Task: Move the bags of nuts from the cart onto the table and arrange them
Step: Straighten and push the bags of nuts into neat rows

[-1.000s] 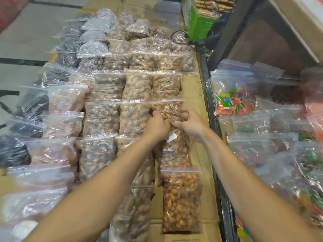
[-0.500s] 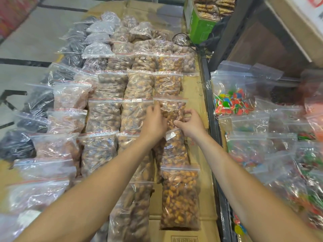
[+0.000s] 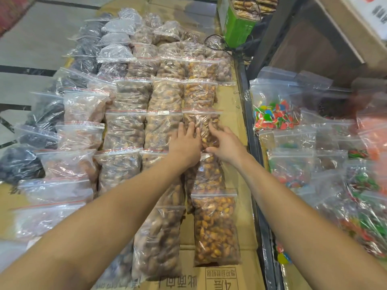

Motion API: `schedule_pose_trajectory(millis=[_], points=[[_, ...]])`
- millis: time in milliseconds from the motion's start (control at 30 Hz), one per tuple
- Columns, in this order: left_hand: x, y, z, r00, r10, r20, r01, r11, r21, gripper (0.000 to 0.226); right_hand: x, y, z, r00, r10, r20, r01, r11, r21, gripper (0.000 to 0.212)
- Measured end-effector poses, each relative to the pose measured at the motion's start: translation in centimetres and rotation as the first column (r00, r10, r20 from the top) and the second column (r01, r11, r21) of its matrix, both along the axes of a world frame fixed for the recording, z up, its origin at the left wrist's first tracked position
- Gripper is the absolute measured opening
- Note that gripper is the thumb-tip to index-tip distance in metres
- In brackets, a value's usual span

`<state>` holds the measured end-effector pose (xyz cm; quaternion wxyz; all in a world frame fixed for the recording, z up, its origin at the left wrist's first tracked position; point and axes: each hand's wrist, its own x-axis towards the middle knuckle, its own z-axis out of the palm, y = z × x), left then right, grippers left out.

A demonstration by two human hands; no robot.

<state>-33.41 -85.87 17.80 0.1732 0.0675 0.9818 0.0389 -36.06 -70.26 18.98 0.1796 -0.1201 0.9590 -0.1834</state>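
head view, containers: clear zip bags with red seal strips lie in rows on a table (image 3: 230,105) covered with flattened cardboard; the right-hand columns hold brown and golden nuts, the far-left bags hold dark, almost black contents.
head view, near bag: a bag of golden nuts (image 3: 215,227) lies lengthwise at the near end of the rightmost column.
head view, side shelf: to the right, past a dark metal rail (image 3: 254,164), more zip bags hold bright sweets (image 3: 274,116) in red, green and blue.
head view, far end: a green box (image 3: 234,24) stands beyond the rows, with wrapped biscuits on top.
head view, task bag: the bag of nuts (image 3: 204,126) being handled sits in the rightmost column, mid-table, directly under both hands.
head view, left hand (image 3: 185,143): lies flat on the bag's left half, fingers straight and slightly spread.
head view, right hand (image 3: 225,143): rests on the bag's right edge, fingers loosely bent over the plastic; whether it pinches the bag, i cannot tell.
head view, hidden: the bag's lower half is covered by the hands; the far right blurs; the near-left bags are cut off by the forearm.
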Motion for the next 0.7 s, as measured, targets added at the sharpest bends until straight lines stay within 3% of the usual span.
schedule_pose_trajectory(millis=[133, 233, 300, 500, 700], points=[[0.4, -0.5, 0.3, 1.0, 0.007, -0.001, -0.007, 0.999, 0.039, 0.067, 0.7, 0.4, -0.1, 0.999, -0.051, 0.007, 0.051, 0.993, -0.102, 0.078], [0.9, -1.2, 0.8, 0.99, 0.066, -0.123, -0.038, 0.975, 0.221, 0.051, 1.6, 1.0, -0.2, 0.967, -0.248, -0.053, 0.227, 0.941, -0.249, 0.059], [2.1, -0.7, 0.5, 0.986, 0.072, -0.153, -0.019, 0.946, 0.322, 0.046, 2.4, 0.7, -0.7, 0.969, -0.246, -0.022, 0.236, 0.946, -0.224, 0.055], [4.0, 0.4, -1.2, 1.0, 0.006, -0.001, -0.006, 0.972, 0.235, 0.071, 2.9, -0.4, -1.6, 0.989, -0.135, 0.056, 0.14, 0.987, -0.081, 0.062], [2.8, 0.3, -1.3, 0.995, -0.026, 0.1, 0.009, 0.987, 0.162, 0.078, 2.8, 0.3, -0.9, 0.983, -0.139, 0.117, 0.151, 0.983, -0.103, 0.056]])
